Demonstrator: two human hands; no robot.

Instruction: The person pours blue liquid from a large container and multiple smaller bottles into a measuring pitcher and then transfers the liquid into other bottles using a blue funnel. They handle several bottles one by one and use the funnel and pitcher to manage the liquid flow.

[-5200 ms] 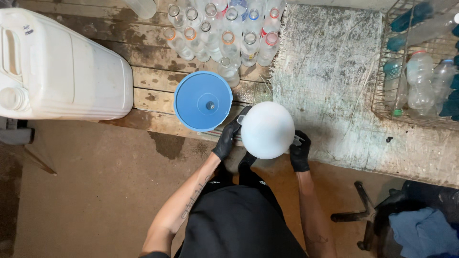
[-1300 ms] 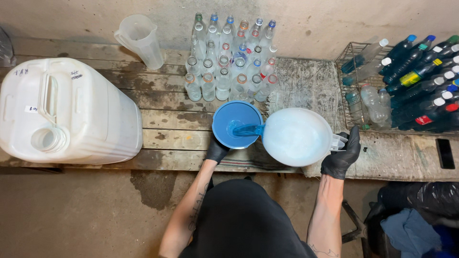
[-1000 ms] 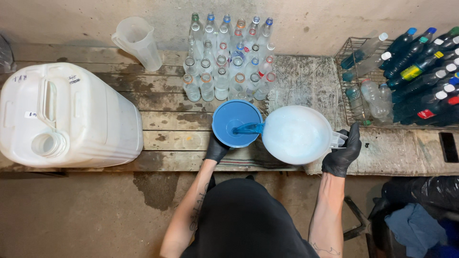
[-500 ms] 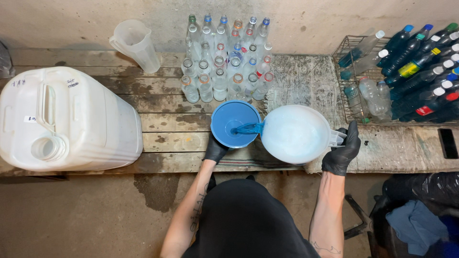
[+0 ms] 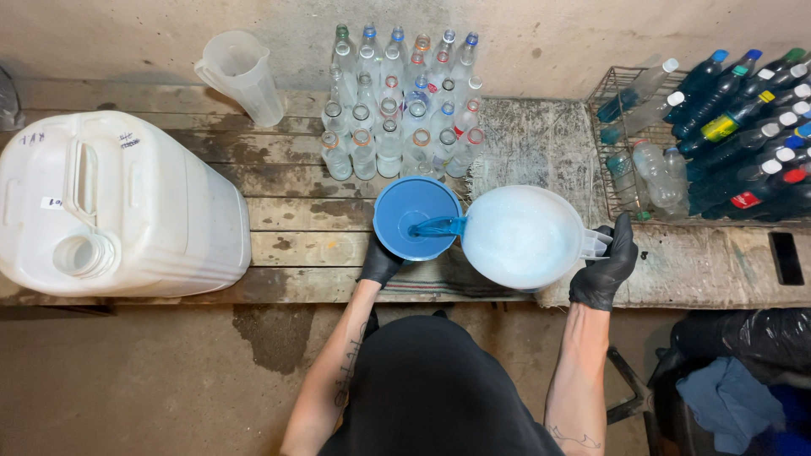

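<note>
A blue funnel point(image 5: 405, 203) stands at the middle of the wooden bench point(image 5: 287, 211). My left hand point(image 5: 379, 263), in a black glove, grips it from below its near rim. My right hand point(image 5: 603, 268), also gloved, holds the handle of a white plastic jug point(image 5: 519, 238) tilted to the left. A stream of blue liquid point(image 5: 436, 227) runs from its spout into the funnel. What the funnel sits on is hidden under it.
Several empty clear bottles point(image 5: 397, 101) stand in rows behind the funnel. A large white canister point(image 5: 118, 211) lies at the left, a clear measuring jug point(image 5: 241, 74) at the back. A wire basket point(image 5: 625, 160) of filled capped bottles point(image 5: 726, 127) stands at the right.
Five seconds ago both hands held the white jug upright beside the funnel. Since then it has been tilted and pours blue liquid into the funnel; over the last second little has moved.
</note>
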